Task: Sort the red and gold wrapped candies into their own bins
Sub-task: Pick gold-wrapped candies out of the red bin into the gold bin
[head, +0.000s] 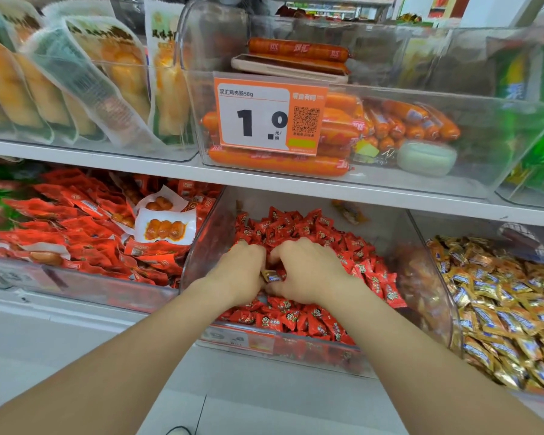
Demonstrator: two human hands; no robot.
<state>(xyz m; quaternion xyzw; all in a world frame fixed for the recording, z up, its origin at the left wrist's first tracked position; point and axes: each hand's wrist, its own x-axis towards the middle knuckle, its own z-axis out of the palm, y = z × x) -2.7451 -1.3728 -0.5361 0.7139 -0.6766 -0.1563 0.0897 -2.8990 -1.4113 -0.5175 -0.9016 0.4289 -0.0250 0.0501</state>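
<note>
Shelf (296, 180) runs across the view w/ clear bins above & below. Sausage bin (421, 186) sits at 12 o'clock and a bin of red snack packs (76, 215) at 9. The red-candy bin (201, 246) is dead centre, piled w/ red candies (296, 227). The gold-candy bin (453, 224) is right beside it at 3–4 o'clock, full of gold candies (509, 302).

Both arms come in from 6 o'clock. The left hand (239, 273) & right hand (311, 271) are side by side on the red pile, knuckles up, fingers curled down into the wrappers. Prob. raking the pile apart to dig out strays.

One stray gold candy (271, 275) sits in the gap btwn the two hands, touching both near the thumbs. Can't tell which hand actually pinches it, or whether the buried fingers hold anything. It belongs in the bin at 3 o'clock, so the sort isn't done.
</note>
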